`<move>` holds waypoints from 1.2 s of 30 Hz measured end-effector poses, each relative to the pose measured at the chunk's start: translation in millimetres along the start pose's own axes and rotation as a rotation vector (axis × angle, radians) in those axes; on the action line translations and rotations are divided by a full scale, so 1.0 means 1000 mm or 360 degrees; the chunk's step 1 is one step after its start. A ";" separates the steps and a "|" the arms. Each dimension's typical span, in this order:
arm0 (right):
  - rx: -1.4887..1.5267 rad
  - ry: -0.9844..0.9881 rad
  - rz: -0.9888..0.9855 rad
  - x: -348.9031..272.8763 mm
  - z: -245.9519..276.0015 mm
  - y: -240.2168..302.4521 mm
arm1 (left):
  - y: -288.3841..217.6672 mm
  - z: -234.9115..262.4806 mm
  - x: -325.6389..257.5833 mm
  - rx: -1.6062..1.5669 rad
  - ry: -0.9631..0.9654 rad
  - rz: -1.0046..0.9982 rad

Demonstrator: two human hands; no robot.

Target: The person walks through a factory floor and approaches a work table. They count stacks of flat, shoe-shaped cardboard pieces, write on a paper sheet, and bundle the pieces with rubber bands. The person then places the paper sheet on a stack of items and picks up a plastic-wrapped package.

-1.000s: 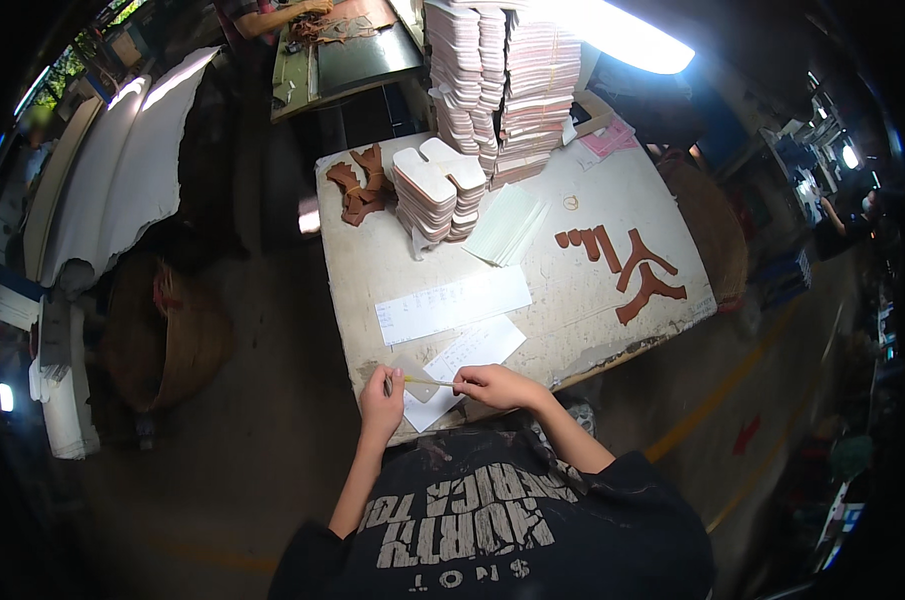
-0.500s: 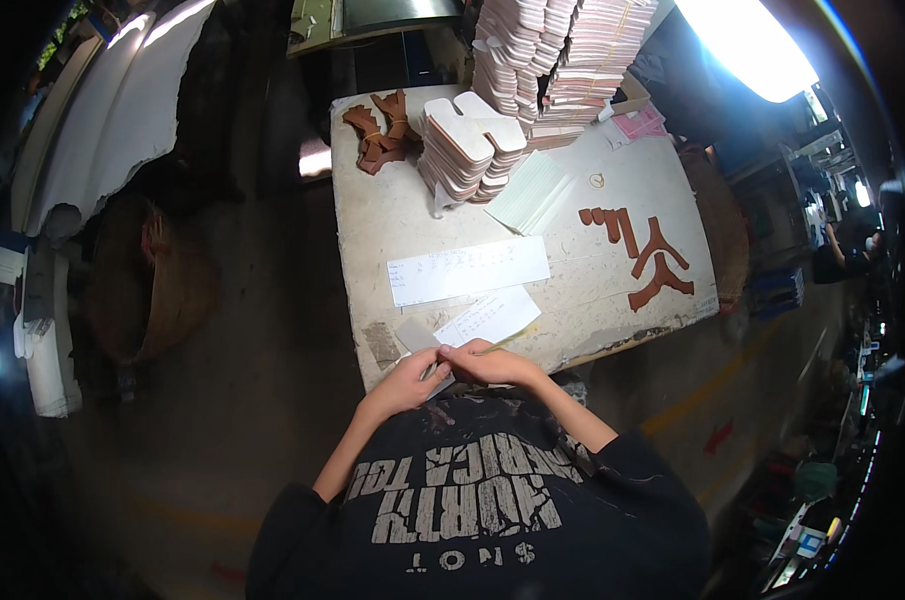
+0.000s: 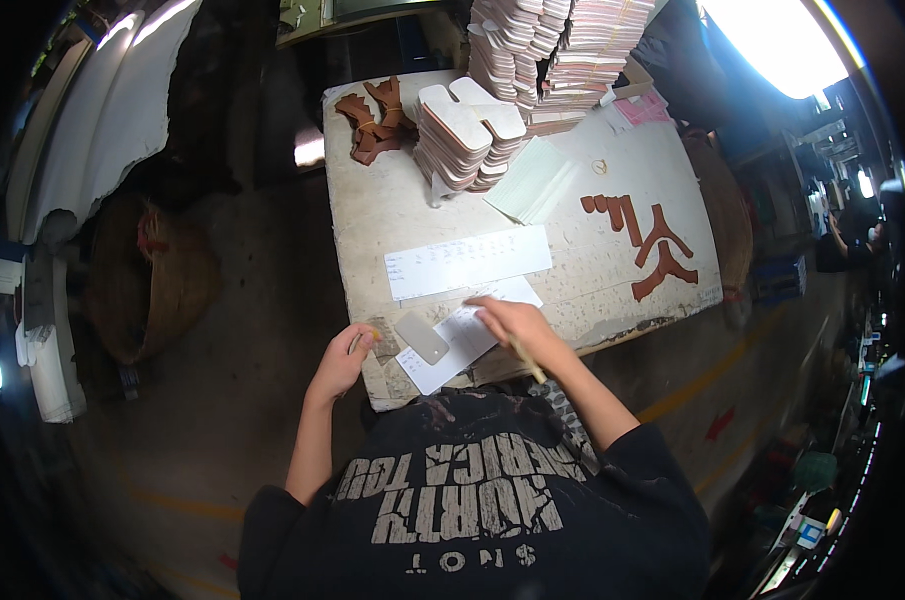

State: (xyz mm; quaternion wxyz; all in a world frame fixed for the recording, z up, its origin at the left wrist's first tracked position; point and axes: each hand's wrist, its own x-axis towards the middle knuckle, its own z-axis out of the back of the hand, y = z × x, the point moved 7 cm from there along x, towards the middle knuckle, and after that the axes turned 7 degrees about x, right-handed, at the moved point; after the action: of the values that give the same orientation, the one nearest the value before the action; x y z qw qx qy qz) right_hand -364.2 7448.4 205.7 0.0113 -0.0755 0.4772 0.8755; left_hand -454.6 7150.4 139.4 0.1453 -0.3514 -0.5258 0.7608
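Note:
My left hand [image 3: 344, 358] is at the near left corner of the pale worktable [image 3: 393, 215], pinching a small yellowish object whose kind I cannot tell. A small grey rounded-rectangle piece [image 3: 421, 337] lies just right of it on a white sheet of paper [image 3: 465, 338]. My right hand [image 3: 508, 321] rests on that sheet and holds a thin pencil-like stick [image 3: 527, 359] that points back toward me. A longer white paper strip [image 3: 468, 262] lies farther up the table.
Stacks of pale cut shapes [image 3: 468, 130] and taller piles [image 3: 563, 45] fill the table's far side. Brown leather cut-outs lie at the far left [image 3: 373, 120] and right [image 3: 643, 235]. A woven basket [image 3: 143, 280] stands on the floor to the left.
My hands were together at the table's near edge; now the left has gone to the corner and the right rests on the white sheet with the stick. The grey piece lies uncovered.

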 end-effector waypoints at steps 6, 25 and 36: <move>-0.0513 0.0152 0.1003 0.008 -0.088 0.027 | 0.009 -0.041 0.010 -0.0633 -0.0075 0.0164; -0.0272 0.0371 0.0828 -0.006 -0.077 0.000 | 0.026 -0.065 0.012 0.0498 -0.0369 0.0057; 0.0535 -0.0697 0.0084 0.006 -0.028 -0.019 | -0.028 -0.084 0.011 0.0617 -0.0375 -0.0204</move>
State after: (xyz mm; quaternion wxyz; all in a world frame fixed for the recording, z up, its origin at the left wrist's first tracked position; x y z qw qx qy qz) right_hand -364.8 7435.1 173.7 0.1037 0.1310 0.6038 0.7795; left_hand -409.2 7226.8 144.2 0.1958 -0.1918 -0.4045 0.8725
